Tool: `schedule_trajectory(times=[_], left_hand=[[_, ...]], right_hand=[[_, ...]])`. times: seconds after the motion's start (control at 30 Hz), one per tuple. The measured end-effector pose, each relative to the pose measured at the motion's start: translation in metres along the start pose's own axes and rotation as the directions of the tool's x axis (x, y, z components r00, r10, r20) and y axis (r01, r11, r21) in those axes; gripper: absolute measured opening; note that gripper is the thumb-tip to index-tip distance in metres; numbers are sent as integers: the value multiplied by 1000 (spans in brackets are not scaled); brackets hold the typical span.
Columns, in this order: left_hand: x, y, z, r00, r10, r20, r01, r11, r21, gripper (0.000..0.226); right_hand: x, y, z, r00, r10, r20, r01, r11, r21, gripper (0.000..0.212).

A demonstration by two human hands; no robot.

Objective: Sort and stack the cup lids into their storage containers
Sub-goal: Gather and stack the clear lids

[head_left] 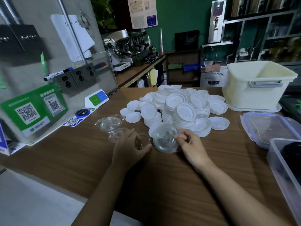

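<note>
On the counter (159, 180), white lid heap (179, 110), cream bin (241, 97) behind right

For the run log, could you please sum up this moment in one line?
left hand: holds small clear lid | right hand: pinches clear lid stack | white lid pile: heaped on counter

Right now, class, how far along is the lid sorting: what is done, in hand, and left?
Done: little; a few clear lids lie apart from the white pile. In hand: the right hand pinches a clear stack; the left hand holds a small clear lid. Left: the white pile is unsorted, and no lids show in the cream bin.
</note>
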State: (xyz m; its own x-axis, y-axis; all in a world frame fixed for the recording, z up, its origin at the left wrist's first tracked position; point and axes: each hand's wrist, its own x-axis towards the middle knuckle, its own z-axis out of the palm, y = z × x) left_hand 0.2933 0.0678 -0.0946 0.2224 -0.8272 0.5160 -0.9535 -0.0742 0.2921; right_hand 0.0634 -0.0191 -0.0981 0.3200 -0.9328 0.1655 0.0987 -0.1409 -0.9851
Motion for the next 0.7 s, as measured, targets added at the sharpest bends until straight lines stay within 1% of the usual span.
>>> schedule_trajectory(times=[0.17,0.23,0.3,0.33,0.37,0.43,0.5,0.6,0.7], left_hand=[[-15,8,-12,999,-1,-35,-1,999,-38,46],[-21,11,-17,997,-8,-78,2,997,-75,49],[-26,18,-22,986,-24,-163,-4,986,-168,50],[-28,23,-24,979,-14,-203,-33,974,-225,50],[-29,30,-26,977,17,-213,-77,958,-277,49],[-29,43,-26,982,113,-150,-161,920,-358,50],[-26,51,-19,978,191,-80,-207,900,-383,57],[-22,53,-9,980,195,-28,-190,897,-398,72],[-22,51,-6,981,191,-30,-187,898,-398,74]], right_hand=[[-1,-1,1,1000,7,0,-7,1000,3,11],[-1,-2,1,1000,14,1,-14,1000,9,14],[-2,-4,1,1000,1,-2,-1,1000,-3,20],[-2,-5,1,1000,-6,-6,5,1000,-19,23],[-2,-5,2,1000,-12,-4,11,999,-32,25],[-3,-8,3,999,-30,13,31,996,-83,28],[-5,-11,5,998,-54,36,57,992,-110,28],[-7,-14,6,997,-36,62,42,994,-99,25],[-5,-13,7,996,-23,83,27,999,-42,20]])
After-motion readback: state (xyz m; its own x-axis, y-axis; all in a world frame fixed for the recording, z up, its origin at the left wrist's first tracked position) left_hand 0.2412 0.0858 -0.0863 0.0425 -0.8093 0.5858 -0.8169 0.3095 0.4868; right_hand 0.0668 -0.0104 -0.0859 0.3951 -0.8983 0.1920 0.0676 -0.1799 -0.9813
